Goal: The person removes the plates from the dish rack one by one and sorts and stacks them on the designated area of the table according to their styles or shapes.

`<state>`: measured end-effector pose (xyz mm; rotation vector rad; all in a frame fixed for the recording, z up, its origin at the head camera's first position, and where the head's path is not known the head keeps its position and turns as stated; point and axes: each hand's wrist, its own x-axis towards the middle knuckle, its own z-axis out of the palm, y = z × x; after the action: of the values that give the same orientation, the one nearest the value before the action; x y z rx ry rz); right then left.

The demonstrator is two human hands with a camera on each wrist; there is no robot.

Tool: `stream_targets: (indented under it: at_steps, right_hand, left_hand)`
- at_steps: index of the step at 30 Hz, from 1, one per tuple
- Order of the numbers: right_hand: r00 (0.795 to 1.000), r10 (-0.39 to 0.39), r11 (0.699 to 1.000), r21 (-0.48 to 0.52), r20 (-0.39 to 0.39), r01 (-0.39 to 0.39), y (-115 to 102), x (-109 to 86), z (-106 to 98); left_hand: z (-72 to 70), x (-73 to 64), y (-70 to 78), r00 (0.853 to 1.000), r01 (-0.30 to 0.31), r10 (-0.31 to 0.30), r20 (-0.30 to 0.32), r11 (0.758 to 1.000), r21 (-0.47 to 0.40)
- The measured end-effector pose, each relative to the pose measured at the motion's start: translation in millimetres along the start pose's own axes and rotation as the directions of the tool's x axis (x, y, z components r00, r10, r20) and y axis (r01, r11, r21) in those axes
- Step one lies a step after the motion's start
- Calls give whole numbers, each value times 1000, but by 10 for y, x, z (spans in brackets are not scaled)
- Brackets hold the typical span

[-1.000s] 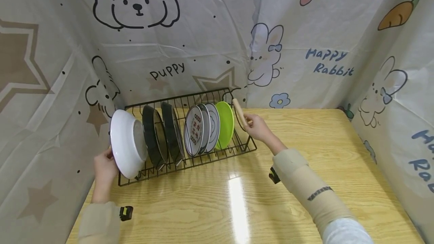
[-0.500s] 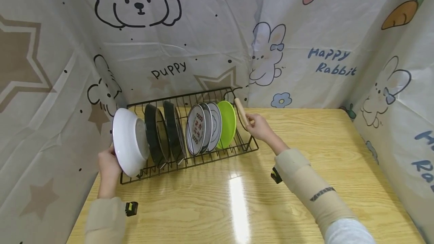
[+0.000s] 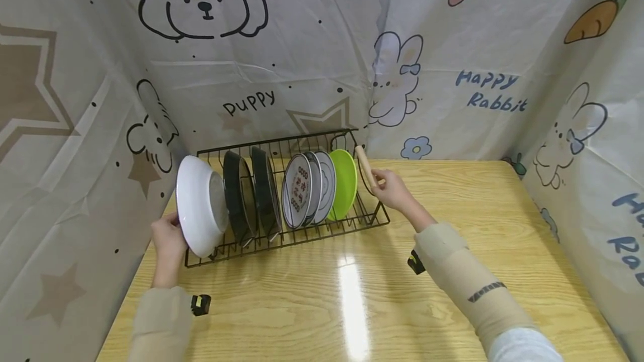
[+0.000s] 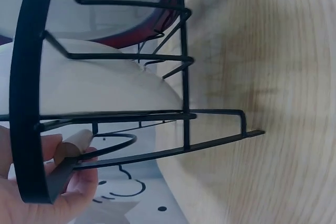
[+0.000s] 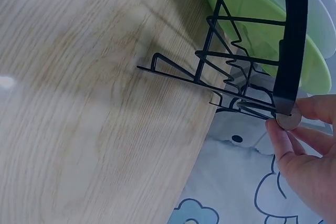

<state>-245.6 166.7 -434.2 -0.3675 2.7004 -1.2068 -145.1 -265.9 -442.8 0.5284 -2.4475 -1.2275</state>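
Note:
A black wire dish rack (image 3: 314,236) stands on the table, tilted a little in the head view. At its left end my left hand (image 3: 168,242) grips a wooden handle (image 4: 73,148), hidden in the head view by a white bowl (image 3: 198,205). My right hand (image 3: 394,190) pinches the matching wooden handle (image 3: 365,166) at the right end. Upright in the rack, left to right, are the white bowl, two dark dishes (image 3: 235,200), several white patterned plates (image 3: 297,190) and a lime green plate (image 3: 344,183).
The wooden tabletop (image 3: 453,194) extends in front of the rack and to its right. A printed cloth (image 3: 302,82) hangs behind and on both sides, close to the rack's back and left end.
The rack with its dishes has shifted slightly to the right and a little away from me. Both hands have moved along with it, keeping hold of the handles.

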Motion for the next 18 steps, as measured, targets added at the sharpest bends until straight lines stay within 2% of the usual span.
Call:
stream_targets:
  at_steps: [8,13,18]
  right_hand:
    - [1000,-7,1000,14,-29,7,91,-79,-72]
    - [999,15,1000,25,-37,-14,134,-130,-139]
    - [998,38,999,26,-52,-37,180,-171,-197]
  left_hand:
    - [137,36,40,999,35,-34,13,999,-27]
    - [209,64,99,996,68,-65,57,996,-57]
    - [264,78,161,995,63,-57,83,996,-69]
